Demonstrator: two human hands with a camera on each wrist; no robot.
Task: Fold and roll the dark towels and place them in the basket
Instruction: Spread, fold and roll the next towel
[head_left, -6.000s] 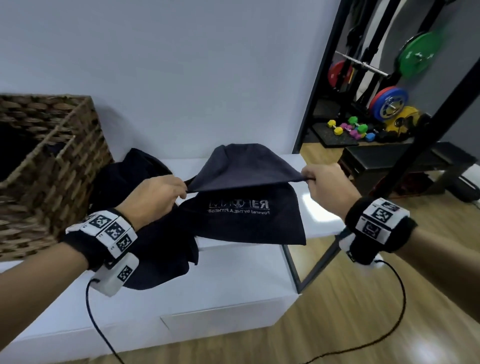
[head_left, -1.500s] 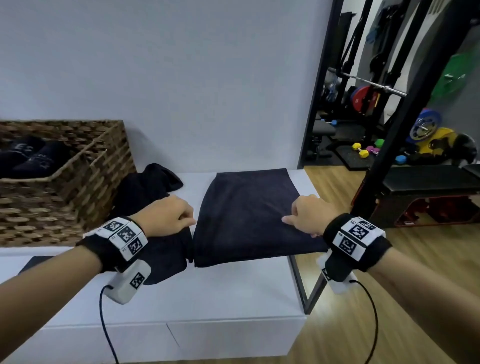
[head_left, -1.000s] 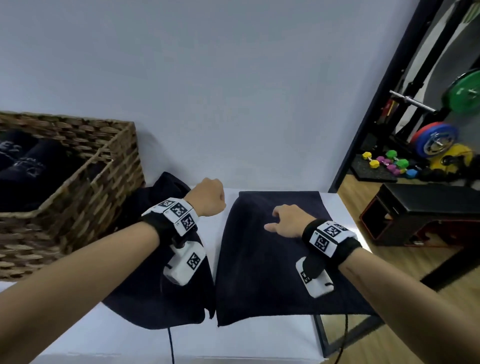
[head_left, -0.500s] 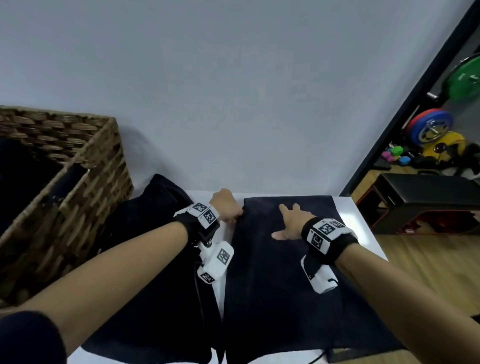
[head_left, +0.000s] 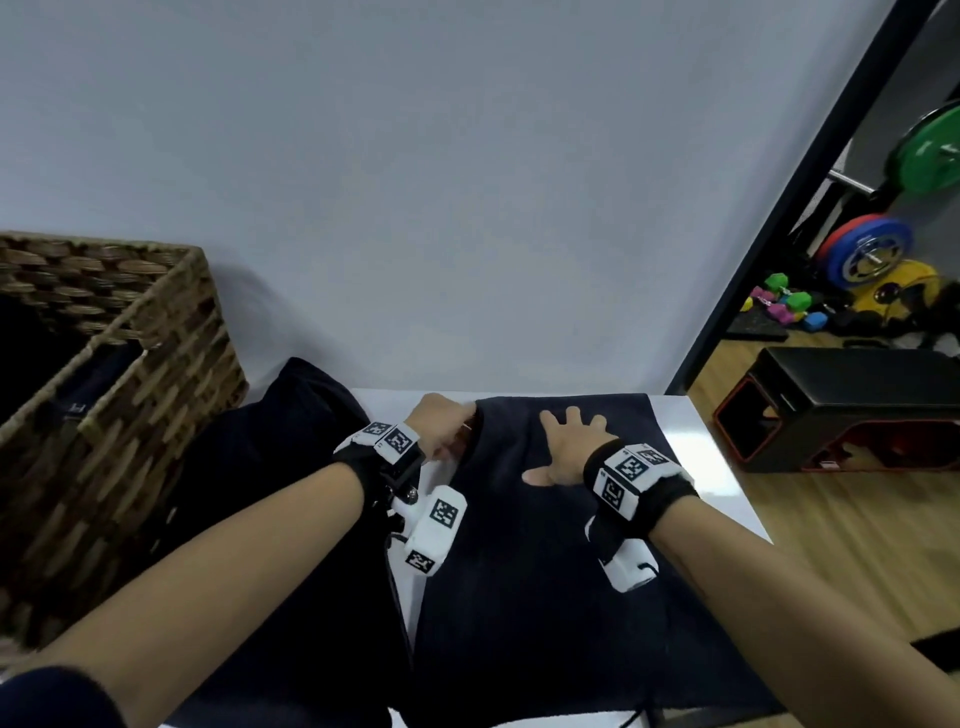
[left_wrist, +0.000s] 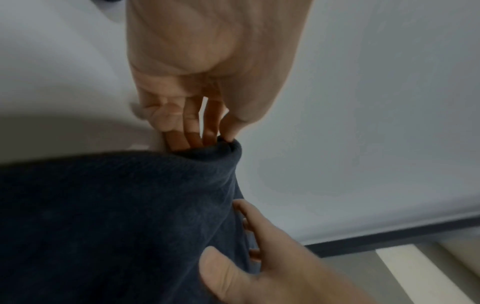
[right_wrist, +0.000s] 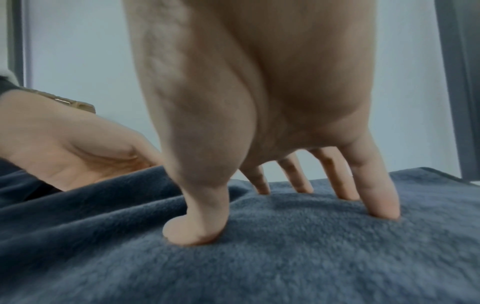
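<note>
Two dark towels lie on the white table (head_left: 691, 447): a folded towel (head_left: 524, 597) spread flat, and a crumpled towel (head_left: 270, 467) beside one wicker basket (head_left: 171, 364). Right hand (head_left: 566, 452) presses the folded towel with fingers spread; left hand (head_left: 441, 426) pinches its far left corner.

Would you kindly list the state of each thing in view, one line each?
Towel: spread flat, far left corner lifted.
Left hand: pinches that corner.
Right hand: fingers spread, pressing towel.
Towel pile: crumpled beside basket.
Basket: upright, holding dark towels.
</note>
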